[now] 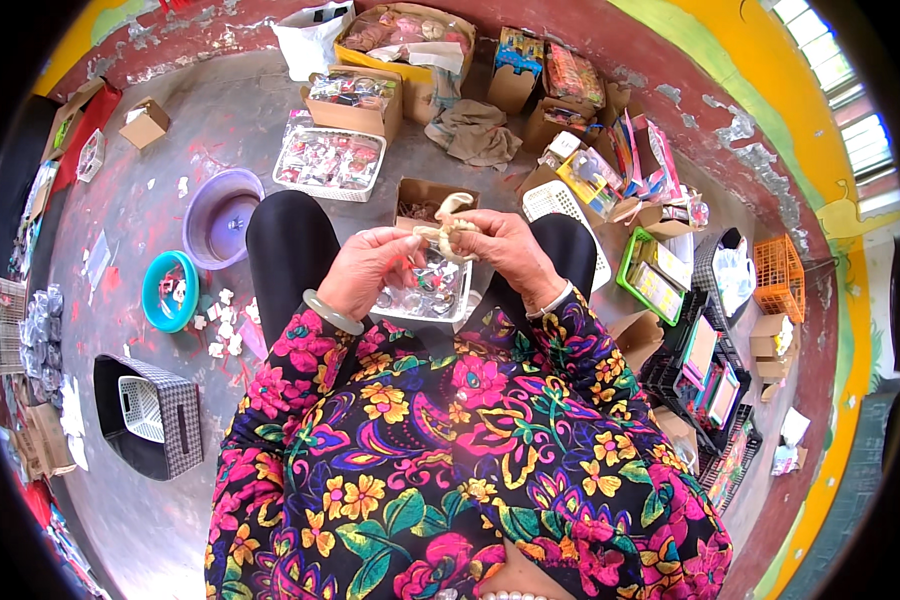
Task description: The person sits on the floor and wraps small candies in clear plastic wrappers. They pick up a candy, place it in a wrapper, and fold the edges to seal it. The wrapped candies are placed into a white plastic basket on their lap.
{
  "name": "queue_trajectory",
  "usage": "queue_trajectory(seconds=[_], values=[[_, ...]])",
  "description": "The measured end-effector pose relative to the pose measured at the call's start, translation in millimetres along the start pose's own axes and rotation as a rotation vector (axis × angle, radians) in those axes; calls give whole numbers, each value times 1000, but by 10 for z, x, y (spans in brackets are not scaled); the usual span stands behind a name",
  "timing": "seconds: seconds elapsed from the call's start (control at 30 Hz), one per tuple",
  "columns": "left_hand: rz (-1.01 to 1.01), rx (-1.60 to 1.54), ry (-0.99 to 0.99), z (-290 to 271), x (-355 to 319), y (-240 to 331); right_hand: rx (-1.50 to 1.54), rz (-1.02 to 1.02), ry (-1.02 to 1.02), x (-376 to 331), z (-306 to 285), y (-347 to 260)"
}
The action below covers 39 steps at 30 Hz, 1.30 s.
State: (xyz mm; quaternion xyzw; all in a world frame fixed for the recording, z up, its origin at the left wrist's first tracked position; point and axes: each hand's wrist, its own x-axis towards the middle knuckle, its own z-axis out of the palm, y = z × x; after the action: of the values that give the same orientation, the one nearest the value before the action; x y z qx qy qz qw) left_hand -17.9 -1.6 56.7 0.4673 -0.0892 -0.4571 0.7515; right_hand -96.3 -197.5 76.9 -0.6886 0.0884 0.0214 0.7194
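Between both hands, above my lap, is a cream fabric hair scrunchie point(454, 205) with a loose, ear-like end sticking up. My left hand point(370, 270) pinches its left side with thumb and forefinger. My right hand point(510, 255) grips the gathered ring from the right, its fingers hiding part of it. Just under the hands, between my knees, a white basket point(402, 315) holds several small packaged pieces. Beyond it stands an open cardboard box point(410, 190) with brownish items inside, partly covered by the scrunchie and my right hand.
Ahead sits a white basket point(315, 188) of packets. At left are a purple basin point(198, 215), a teal basin point(155, 310), white scraps point(227, 325) and a checked bin point(182, 425). A green basket point(635, 255), black crates point(685, 350) and several cartons crowd the right.
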Motion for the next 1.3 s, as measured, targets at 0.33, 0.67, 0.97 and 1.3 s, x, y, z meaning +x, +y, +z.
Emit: queue_trajectory(seconds=[0.33,0.67,0.97,1.3], values=[[-28,-23,-34,140,-42,1,-945,-702,305,-28,169,8],[44,255,8,85,-17,-91,-1063,-729,142,-60,171,-45],[150,252,-27,30,6,-185,-1053,-747,-4,-56,127,-19],[334,148,-8,-22,43,-210,-591,-567,5,-70,219,99]])
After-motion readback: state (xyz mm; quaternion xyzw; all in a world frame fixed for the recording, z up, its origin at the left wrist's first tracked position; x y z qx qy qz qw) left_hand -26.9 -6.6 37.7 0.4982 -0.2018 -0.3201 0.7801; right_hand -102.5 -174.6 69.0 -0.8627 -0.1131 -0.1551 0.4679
